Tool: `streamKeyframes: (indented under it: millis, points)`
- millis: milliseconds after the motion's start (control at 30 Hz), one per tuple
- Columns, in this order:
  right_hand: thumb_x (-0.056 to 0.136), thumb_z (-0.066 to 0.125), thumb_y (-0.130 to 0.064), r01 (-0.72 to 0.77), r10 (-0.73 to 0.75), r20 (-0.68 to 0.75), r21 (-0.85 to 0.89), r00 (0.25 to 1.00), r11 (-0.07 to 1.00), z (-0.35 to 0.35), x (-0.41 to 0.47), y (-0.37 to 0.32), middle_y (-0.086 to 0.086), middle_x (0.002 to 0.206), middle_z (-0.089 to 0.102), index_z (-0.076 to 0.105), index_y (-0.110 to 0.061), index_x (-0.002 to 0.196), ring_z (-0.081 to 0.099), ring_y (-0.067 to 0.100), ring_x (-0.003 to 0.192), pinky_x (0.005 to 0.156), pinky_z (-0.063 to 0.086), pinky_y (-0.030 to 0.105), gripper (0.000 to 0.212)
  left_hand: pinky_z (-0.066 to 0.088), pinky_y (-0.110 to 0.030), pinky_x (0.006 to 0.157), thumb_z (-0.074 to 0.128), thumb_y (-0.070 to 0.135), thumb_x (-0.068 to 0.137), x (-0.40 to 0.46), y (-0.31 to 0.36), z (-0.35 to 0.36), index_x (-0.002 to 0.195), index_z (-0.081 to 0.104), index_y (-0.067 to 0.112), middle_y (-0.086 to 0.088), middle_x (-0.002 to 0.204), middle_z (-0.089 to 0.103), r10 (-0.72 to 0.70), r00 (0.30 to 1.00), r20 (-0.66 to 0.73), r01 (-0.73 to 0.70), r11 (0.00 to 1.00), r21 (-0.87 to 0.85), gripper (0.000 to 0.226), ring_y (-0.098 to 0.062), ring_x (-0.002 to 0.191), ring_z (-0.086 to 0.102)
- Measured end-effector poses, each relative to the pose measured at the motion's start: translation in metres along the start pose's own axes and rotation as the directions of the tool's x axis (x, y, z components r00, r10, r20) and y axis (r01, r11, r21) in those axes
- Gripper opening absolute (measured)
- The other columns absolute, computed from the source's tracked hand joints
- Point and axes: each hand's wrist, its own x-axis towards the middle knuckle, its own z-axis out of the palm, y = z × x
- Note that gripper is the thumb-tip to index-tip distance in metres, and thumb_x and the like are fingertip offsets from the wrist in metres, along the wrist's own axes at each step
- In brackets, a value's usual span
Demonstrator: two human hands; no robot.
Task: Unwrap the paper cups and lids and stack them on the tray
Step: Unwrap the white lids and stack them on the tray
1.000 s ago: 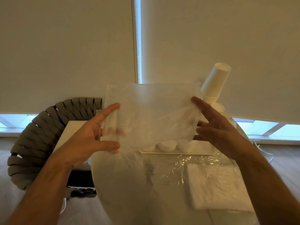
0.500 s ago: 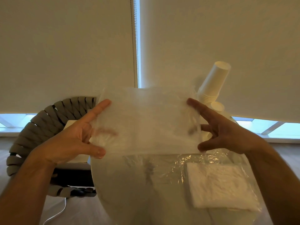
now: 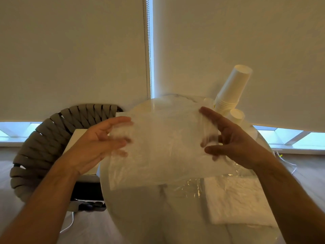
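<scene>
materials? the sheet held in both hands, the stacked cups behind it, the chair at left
Sheet: thin translucent plastic film, probably; fingers show through it, and it wrinkles.
Stacked cups: matte white paper, it seems; rolled rims nested.
Chair: grey-brown woven strap or rope back; fibre unclear.

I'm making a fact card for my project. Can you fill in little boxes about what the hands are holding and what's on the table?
left hand: pinches the left edge of the plastic wrapper
right hand: pinches the wrapper's right edge
wrapper: thin, see-through, stretched in the air above the table
paper cups: white stack, upside down, leaning, behind the right hand
folded white wrap: lies on the table, right side
chair: woven, left of the table
</scene>
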Motion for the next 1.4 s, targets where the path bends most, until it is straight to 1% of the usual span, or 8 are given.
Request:
streamKeyframes:
  millis: [100, 367, 567, 733, 833, 1033, 1200, 1400]
  points:
    - [0.073, 0.073, 0.021, -0.022, 0.023, 0.022, -0.075, 0.999, 0.997, -0.002, -0.003, -0.003, 0.005, 0.155, 0.037, 0.032, -0.050, 0.149, 0.072, 0.027, 0.099, 0.056, 0.060, 0.039, 0.112, 0.060, -0.032, 0.059, 0.083, -0.010, 0.062, 0.004, -0.004, 0.001, 0.138, 0.054, 0.036, -0.014, 0.120, 0.067, -0.011, 1.000, 0.020, 0.009, 0.997, 0.080, 0.093, -0.026, 0.093, 0.069]
    - [0.068, 0.080, 0.010, -0.069, 0.070, 0.011, -0.081, 0.997, 0.994, -0.003, -0.014, 0.009, -0.020, 0.156, 0.034, 0.023, -0.050, 0.153, 0.065, 0.030, 0.119, 0.070, 0.061, 0.057, 0.118, 0.061, -0.040, 0.057, 0.071, -0.016, 0.063, 0.002, -0.009, -0.001, 0.146, 0.032, 0.055, 0.018, 0.141, 0.050, -0.013, 0.993, 0.118, 0.004, 0.997, 0.076, 0.116, -0.026, 0.110, 0.064]
    - [0.080, 0.072, 0.017, -0.138, 0.121, -0.102, -0.179, 0.987, 0.974, 0.005, -0.013, 0.018, -0.009, 0.147, 0.045, 0.031, -0.052, 0.149, 0.069, 0.022, 0.108, 0.065, 0.063, 0.042, 0.106, 0.062, -0.043, 0.064, 0.074, -0.015, 0.064, 0.000, -0.016, -0.007, 0.140, 0.040, 0.058, -0.006, 0.124, 0.065, -0.173, 0.967, 0.187, 0.141, 0.975, 0.174, 0.111, -0.030, 0.106, 0.066]
    - [0.077, 0.076, 0.015, -0.235, 0.216, -0.099, -0.250, 0.971, 0.939, 0.015, -0.017, 0.041, -0.027, 0.160, 0.009, 0.017, -0.060, 0.150, 0.067, 0.013, 0.108, 0.062, 0.062, 0.038, 0.120, 0.061, -0.047, 0.078, 0.077, -0.013, 0.064, -0.005, -0.041, -0.017, 0.145, 0.029, 0.058, 0.026, 0.131, 0.057, -0.185, 0.979, 0.084, 0.165, 0.965, 0.205, 0.118, -0.020, 0.119, 0.062]
    - [0.075, 0.081, 0.010, -0.275, 0.264, -0.078, -0.313, 0.961, 0.909, 0.027, -0.022, 0.068, -0.033, 0.158, -0.002, 0.010, -0.056, 0.153, 0.062, 0.013, 0.113, 0.061, 0.061, 0.032, 0.124, 0.058, -0.052, 0.085, 0.082, -0.012, 0.064, -0.010, -0.066, -0.024, 0.142, 0.034, 0.060, 0.022, 0.135, 0.054, -0.276, 0.961, -0.003, 0.267, 0.928, 0.260, 0.117, -0.018, 0.121, 0.060]
    - [0.071, 0.085, -0.003, -0.287, 0.296, -0.081, -0.577, 0.952, 0.765, 0.048, -0.028, 0.147, -0.024, 0.164, -0.014, -0.004, -0.036, 0.160, 0.010, 0.006, 0.152, 0.084, 0.049, 0.009, 0.130, 0.059, -0.036, 0.087, 0.092, 0.005, 0.061, -0.026, -0.116, -0.034, 0.147, 0.006, 0.063, 0.022, 0.156, 0.020, -0.425, 0.905, -0.008, 0.356, 0.749, 0.558, 0.134, -0.012, 0.128, 0.049]
    - [0.071, 0.081, -0.009, -0.341, 0.388, -0.103, -0.707, 0.916, 0.619, 0.050, -0.033, 0.179, -0.013, 0.167, -0.010, 0.004, -0.035, 0.160, 0.013, 0.005, 0.148, 0.105, 0.044, 0.027, 0.121, 0.050, -0.008, 0.073, 0.087, 0.001, 0.065, -0.016, -0.152, -0.025, 0.155, -0.010, 0.043, 0.029, 0.155, -0.010, -0.455, 0.890, 0.006, 0.329, 0.653, 0.683, 0.138, -0.004, 0.134, 0.025]
    - [0.080, 0.070, -0.024, -0.331, 0.278, -0.237, -0.868, 0.931, 0.369, 0.080, -0.031, 0.186, -0.002, 0.156, 0.019, 0.031, -0.032, 0.152, 0.030, 0.032, 0.134, 0.107, 0.036, 0.038, 0.082, 0.036, -0.023, 0.110, 0.087, 0.005, 0.063, -0.008, -0.178, -0.024, 0.156, -0.014, 0.033, 0.019, 0.160, -0.016, -0.500, 0.866, 0.024, 0.298, 0.553, 0.778, 0.140, -0.009, 0.148, 0.008]
